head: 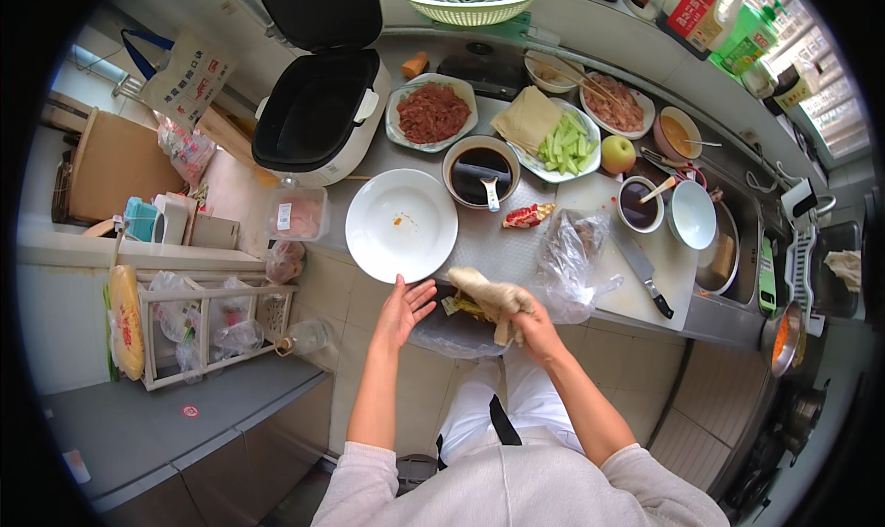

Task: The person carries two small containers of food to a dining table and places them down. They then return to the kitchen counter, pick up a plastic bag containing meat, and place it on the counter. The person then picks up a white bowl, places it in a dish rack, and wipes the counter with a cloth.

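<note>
My right hand (538,326) grips a crumpled beige cloth (484,295) above a bin lined with a plastic bag (460,337). Some yellow scraps (467,307) show in the bin below the cloth. Fingers apart, my left hand (403,312) is at the near rim of a white plate (373,229); whether it touches the rim I cannot tell. A few orange-brown bits lie in the middle of that plate. Behind it to the right stands a bowl of dark liquid (470,171) with a spoon in it.
A kitchen knife (639,264) lies on the white cutting board (674,295), beside a clear plastic bag (570,250). Farther back are sliced red meat (433,112), chopped green vegetable (570,143) and an apple (617,155). An open electric cooker (318,112) stands left; the sink (750,250) is right.
</note>
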A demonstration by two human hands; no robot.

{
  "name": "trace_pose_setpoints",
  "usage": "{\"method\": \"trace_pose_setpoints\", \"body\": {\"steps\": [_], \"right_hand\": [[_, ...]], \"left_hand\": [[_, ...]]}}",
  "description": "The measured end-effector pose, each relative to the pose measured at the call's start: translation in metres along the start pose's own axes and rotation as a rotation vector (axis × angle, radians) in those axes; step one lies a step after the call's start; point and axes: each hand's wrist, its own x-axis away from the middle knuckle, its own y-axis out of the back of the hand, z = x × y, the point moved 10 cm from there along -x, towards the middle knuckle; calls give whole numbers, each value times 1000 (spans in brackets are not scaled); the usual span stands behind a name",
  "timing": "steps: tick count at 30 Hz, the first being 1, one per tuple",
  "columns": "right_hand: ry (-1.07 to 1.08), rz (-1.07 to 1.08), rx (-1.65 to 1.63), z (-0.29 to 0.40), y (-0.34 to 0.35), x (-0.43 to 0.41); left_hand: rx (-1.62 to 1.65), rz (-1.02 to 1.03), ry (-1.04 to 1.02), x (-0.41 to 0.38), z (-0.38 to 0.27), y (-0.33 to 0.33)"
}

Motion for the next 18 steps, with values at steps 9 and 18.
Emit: {"method": "trace_pose_setpoints", "body": {"steps": [9,18], "right_hand": [[-27,16,-409,13,0,73],[184,-382,-321,7,124,200]], "left_hand": [[-292,343,77,59,71,-92],[-524,577,-51,111,150,-202]]}}
